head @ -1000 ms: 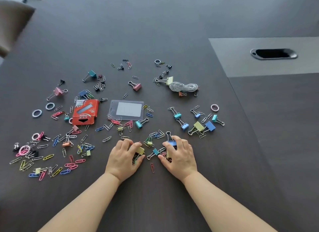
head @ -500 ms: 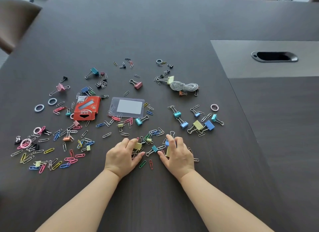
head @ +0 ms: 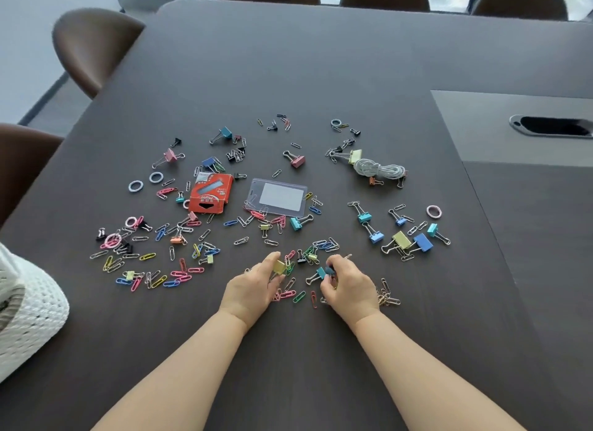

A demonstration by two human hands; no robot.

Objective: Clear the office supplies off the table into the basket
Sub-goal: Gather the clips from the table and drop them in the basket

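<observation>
On dark table | left hand pinches yellow binder clip | right hand pinches blue binder clip

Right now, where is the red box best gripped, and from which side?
Probably pinch the red box across its two long side walls, coming straight down from above. It lies flat on the table, printed face up, so only its walls offer a hold. Clips crowd its left and near edges, so place fingers carefully there.
</observation>
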